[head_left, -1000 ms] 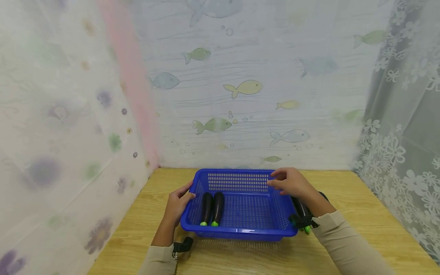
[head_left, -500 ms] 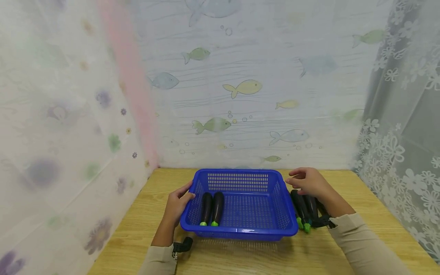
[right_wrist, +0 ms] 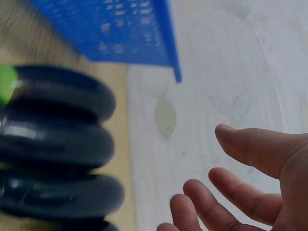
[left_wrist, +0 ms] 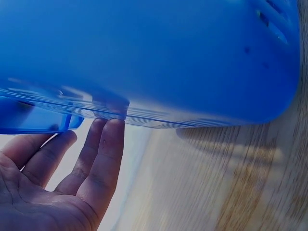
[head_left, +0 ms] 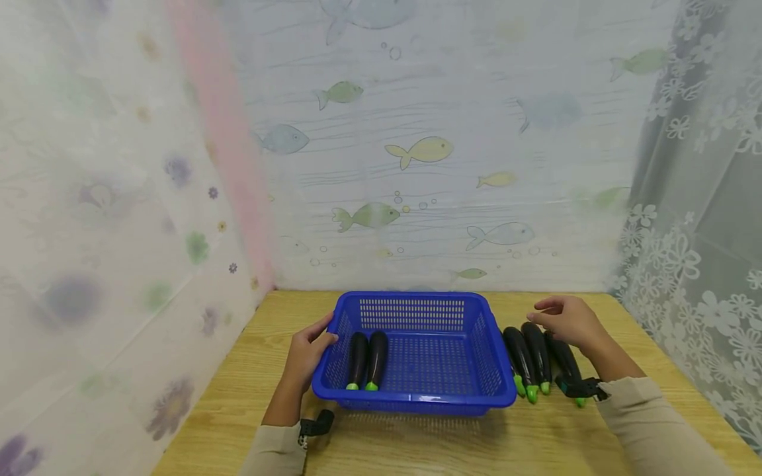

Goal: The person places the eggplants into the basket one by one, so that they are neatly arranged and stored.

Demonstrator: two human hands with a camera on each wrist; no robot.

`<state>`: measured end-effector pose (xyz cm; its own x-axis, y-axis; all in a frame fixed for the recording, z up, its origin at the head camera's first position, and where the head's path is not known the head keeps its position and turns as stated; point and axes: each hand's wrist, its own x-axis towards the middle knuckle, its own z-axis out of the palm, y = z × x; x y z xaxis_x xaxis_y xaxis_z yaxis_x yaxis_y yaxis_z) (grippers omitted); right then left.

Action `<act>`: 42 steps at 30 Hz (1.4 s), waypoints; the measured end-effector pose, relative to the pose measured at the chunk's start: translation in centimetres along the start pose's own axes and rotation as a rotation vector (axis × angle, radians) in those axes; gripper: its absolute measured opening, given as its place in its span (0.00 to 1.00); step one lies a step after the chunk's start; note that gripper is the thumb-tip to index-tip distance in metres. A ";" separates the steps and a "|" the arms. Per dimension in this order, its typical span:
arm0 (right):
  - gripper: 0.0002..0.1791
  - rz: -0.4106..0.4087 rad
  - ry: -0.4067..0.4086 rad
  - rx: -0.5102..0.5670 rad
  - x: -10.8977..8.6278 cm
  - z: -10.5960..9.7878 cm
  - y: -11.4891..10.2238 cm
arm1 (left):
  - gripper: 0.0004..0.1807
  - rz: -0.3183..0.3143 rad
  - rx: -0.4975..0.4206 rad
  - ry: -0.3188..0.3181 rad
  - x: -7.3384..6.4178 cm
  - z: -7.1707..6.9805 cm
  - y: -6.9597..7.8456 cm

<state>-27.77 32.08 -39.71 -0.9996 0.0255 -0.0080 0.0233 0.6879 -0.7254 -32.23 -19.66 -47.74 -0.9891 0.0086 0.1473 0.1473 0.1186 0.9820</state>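
In the head view, a blue plastic basket (head_left: 413, 398) stands on the table with two dark eggplants (head_left: 377, 360) lying side by side at its left. My left hand (head_left: 307, 352) grips its left rim, thumb at the edge; in the left wrist view the fingertips (left_wrist: 113, 130) touch the outer wall. To the right of the basket lies a row of several eggplants (head_left: 538, 347), green ends toward me. My right hand (head_left: 568, 320) is over the far end of that row, holding nothing. In the right wrist view its fingers are spread and apart from the eggplants (right_wrist: 53, 144).
The wood-grain table (head_left: 250, 396) reaches back to a fish-print curtain (head_left: 417, 198). A flower-print sheet (head_left: 119, 231) hangs at the left and a lace curtain (head_left: 696, 264) at the right. A wrist camera (head_left: 317, 423) sits on my left wrist.
My right hand has moved right, from over the basket's right rim to above the eggplants, uncovering more of them. My left hand and the basket have stayed in place.
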 end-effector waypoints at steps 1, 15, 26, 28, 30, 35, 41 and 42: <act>0.35 0.000 0.014 -0.014 0.0 -0.1 0.4 | 0.29 0.002 -0.007 -0.003 0.0 0.0 0.0; 0.41 0.090 0.059 -0.075 -0.6 -1.3 4.6 | 0.29 0.004 -0.012 -0.011 0.1 0.0 -0.1; 0.43 0.152 0.026 -0.095 -0.4 -1.0 6.7 | 0.29 -0.015 0.007 -0.009 0.2 0.0 -0.1; 0.44 0.158 0.020 -0.088 -0.4 -0.9 7.1 | 0.29 -0.009 0.007 -0.007 0.2 0.0 -0.1; 0.44 0.167 0.012 -0.066 -0.4 -0.8 7.5 | 0.29 -0.005 0.007 -0.008 0.2 0.0 -0.1; 0.45 0.190 -0.017 0.007 -0.3 -0.6 8.0 | 0.30 0.002 0.005 -0.015 0.0 -0.1 0.1; 0.45 0.226 -0.044 0.095 -0.3 -0.3 8.2 | 0.29 0.001 0.008 -0.006 -0.2 0.0 0.2; 0.45 0.231 -0.045 0.104 -0.3 -0.2 8.2 | 0.29 0.000 0.008 -0.005 -0.2 0.0 0.3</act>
<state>-27.28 37.89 -45.52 -0.9677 0.1392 -0.2104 0.2517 0.5889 -0.7680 -32.00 -19.60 -47.52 -0.9890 0.0132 0.1470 0.1475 0.1268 0.9809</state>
